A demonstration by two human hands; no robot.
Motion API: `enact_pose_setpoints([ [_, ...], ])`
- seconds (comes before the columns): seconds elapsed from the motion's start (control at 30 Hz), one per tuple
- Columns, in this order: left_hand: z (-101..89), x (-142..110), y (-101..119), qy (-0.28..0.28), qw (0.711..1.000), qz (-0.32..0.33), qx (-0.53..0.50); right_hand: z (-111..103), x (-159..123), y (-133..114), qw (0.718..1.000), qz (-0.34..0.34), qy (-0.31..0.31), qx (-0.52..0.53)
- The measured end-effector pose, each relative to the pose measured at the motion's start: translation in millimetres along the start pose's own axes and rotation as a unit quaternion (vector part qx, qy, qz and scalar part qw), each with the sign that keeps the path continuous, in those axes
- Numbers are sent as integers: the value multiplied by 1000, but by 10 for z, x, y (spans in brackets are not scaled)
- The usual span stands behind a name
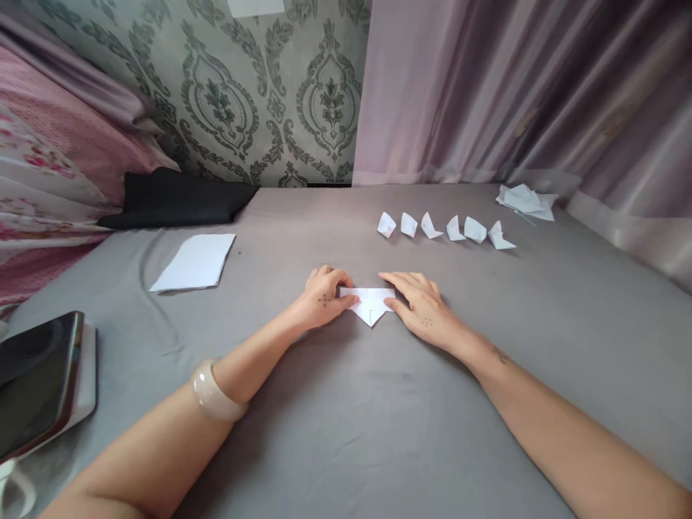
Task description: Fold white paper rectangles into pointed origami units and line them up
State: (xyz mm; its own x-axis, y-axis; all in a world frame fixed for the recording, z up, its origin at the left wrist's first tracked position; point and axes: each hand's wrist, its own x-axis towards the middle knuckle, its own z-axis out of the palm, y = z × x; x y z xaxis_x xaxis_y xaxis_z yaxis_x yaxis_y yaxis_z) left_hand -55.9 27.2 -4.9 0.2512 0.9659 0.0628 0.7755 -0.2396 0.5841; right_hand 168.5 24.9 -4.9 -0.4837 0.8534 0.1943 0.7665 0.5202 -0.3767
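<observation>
A small folded sheet of white paper (372, 301) lies on the grey cloth in front of me, its top edge straight and its lower part coming to a point toward me. My left hand (327, 297) grips its left end, thumb on top and fingers curled behind the edge. At the right end, the thumb of my right hand (419, 301) rests on the paper while the other fingers stretch out past the far edge. A pale bangle sits on my left forearm.
Several folded white paper pieces (409, 225) stand in a row at the back right. Behind them lies a pile of folded papers (527, 202). A stack of white paper (195, 262) is at left, near a black cloth (184, 198). A dark tablet-like device (40, 382) lies at the left edge.
</observation>
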Motion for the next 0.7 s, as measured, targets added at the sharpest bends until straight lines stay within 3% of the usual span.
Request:
enact_pose_setpoints([
  [0.13,-32,-1,28,-14,1000,7,-26,-7,-1,-22,1000,-9,-15,21],
  [0.27,-42,4,37,-43,991,-3,-130,-20,6,-12,997,-9,-22,72],
  [0.37,-55,5,41,-43,975,5,-219,-22,25,31,989,32,-24,143],
  [0.5,-76,2,33,-46,952,5,-301,-64,64,63,955,88,-54,279],
  [0.6,-96,-2,17,-91,946,10,-310,-142,79,41,938,91,-67,328],
  [0.7,-127,-5,17,-119,949,25,-292,-230,73,7,944,81,-67,314],
])
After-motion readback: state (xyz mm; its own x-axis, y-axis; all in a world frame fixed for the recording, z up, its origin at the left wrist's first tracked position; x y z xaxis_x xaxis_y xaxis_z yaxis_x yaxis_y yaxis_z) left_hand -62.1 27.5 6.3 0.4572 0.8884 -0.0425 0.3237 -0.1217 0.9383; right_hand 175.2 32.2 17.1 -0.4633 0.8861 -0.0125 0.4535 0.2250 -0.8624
